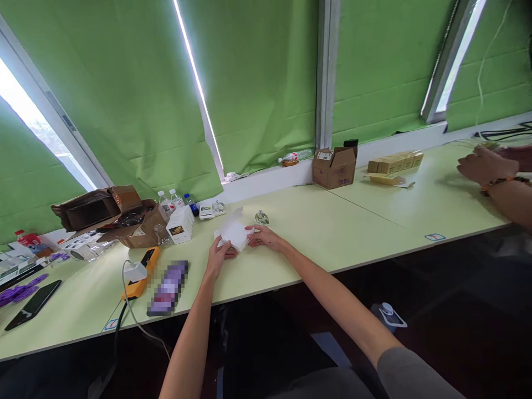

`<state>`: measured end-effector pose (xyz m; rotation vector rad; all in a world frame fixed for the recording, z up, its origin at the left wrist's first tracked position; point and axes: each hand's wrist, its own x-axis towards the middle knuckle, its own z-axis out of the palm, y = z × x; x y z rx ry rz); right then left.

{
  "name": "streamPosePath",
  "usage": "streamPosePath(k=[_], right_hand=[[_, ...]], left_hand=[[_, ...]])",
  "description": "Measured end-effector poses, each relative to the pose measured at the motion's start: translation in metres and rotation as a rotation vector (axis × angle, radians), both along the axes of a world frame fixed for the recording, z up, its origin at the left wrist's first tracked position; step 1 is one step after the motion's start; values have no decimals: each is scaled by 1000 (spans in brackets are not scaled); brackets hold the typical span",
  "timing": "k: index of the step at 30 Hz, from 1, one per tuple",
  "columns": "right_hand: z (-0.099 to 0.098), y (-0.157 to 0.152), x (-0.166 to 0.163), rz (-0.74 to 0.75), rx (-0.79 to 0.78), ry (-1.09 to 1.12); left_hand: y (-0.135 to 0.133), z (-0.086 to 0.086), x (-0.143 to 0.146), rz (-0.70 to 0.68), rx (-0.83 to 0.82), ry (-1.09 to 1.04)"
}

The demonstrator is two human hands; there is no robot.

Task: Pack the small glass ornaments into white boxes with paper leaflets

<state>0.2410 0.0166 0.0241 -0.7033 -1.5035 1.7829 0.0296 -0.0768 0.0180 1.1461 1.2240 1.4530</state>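
Observation:
A small white box (pixel 238 235) with a raised, motion-blurred flap is between my hands above the table. My left hand (pixel 219 256) grips its near left side, fingers closed on the edge. On its right side my right hand (pixel 265 237) holds it, thumb and fingers bent against the edge. Just behind the box stands a small clear glass-like object (pixel 261 217). What is inside the box cannot be made out. To the left, a group of white boxes (pixel 182 226) with a dark picture stands on the table.
Left of me lie a phone with a purple screen (pixel 168 288), an orange power strip (pixel 142 274), a black phone (pixel 34 303) and an open carton (pixel 143 230). Behind right are a brown carton (pixel 334 168) and yellow boxes (pixel 395 162). A co-worker's hands (pixel 488 165) are at the far right.

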Motion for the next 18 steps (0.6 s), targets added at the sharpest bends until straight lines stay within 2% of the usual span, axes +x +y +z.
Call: streamPosePath(k=[5,11,18], right_hand=[[-5,5,-1,9,-5,8],[-12,12,-4,-72,-1,41],[-10,12,-3,-54,36,-20]], left_hand=[[1,-2,0,-10,-1,4],[1,-2,-2,-47,2,13],[-1,-4,-4,-85,13,40]])
